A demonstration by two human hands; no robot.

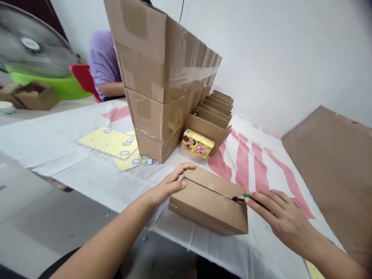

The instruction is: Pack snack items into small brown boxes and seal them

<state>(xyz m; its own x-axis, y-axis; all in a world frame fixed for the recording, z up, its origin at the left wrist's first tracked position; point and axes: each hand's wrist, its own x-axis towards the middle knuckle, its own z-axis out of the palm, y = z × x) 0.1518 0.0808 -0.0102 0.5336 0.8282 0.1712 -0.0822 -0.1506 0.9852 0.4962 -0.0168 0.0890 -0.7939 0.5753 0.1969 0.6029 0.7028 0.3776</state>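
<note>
Item one: a closed brown carton (200, 207), lying on its broad side at the near edge of the white-covered desk (66, 135). A dark seam runs lengthwise along its top, with clear tape across it.

Item two: my left hand (170, 183), thumb and fingers parted over the carton's left end; the thumb sits on the near flap, the fingers reach to the far edge.

Item three: my right hand (279, 211), fingers closed around a small knife-like tool (240, 199) with a green part. I have its dark tip at the seam, toward the carton's right end.

Item four: a yellow printed snack box (197, 144), beyond the carton, at the foot of a row of open-flapped cartons (209, 120).

Item five: a tall stack of taped cartons (148, 77), left of that row.

Item six: yellow sheets (107, 141) with small blue-edged patches, flat on the desk, left of the stack.

Item seven: a large cardboard panel (328, 170), right side, beyond my right hand.

Background: a person in a purple top (101, 62), partly hidden by the stack; a red chair (84, 77); a large fan (17, 38) at far left.
</note>
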